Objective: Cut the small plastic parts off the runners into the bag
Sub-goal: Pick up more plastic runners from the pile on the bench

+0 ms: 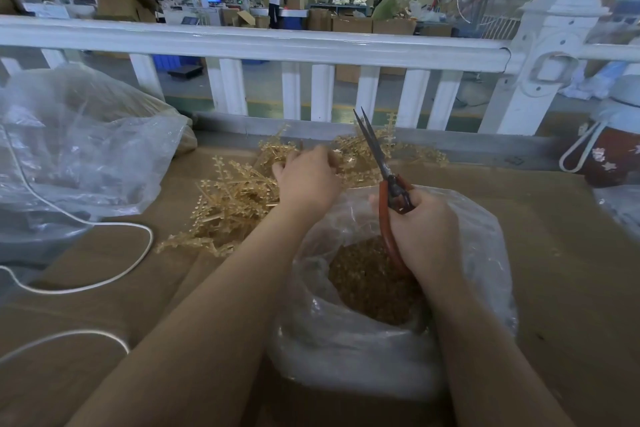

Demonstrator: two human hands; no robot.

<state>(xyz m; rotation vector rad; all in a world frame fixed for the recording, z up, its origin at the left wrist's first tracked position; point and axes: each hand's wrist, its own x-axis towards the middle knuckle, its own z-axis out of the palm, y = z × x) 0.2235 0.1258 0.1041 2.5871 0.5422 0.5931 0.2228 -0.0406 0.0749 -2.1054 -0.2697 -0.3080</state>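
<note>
A heap of amber plastic runners (232,204) lies on the brown table top, stretching from the middle to the back edge. My left hand (306,180) reaches into the heap with its fingers curled down among the runners. My right hand (420,232) grips red-handled scissors (388,180); the blades point up and away and are slightly parted. Right under that hand sits a clear plastic bag (346,350), its mouth open, with several small amber cut parts (370,288) inside.
A large crumpled clear bag (79,142) lies at the left. A white cord (104,253) loops across the table's left side. A white railing (277,42) runs along the back edge. At the right stands a red patterned container (609,156).
</note>
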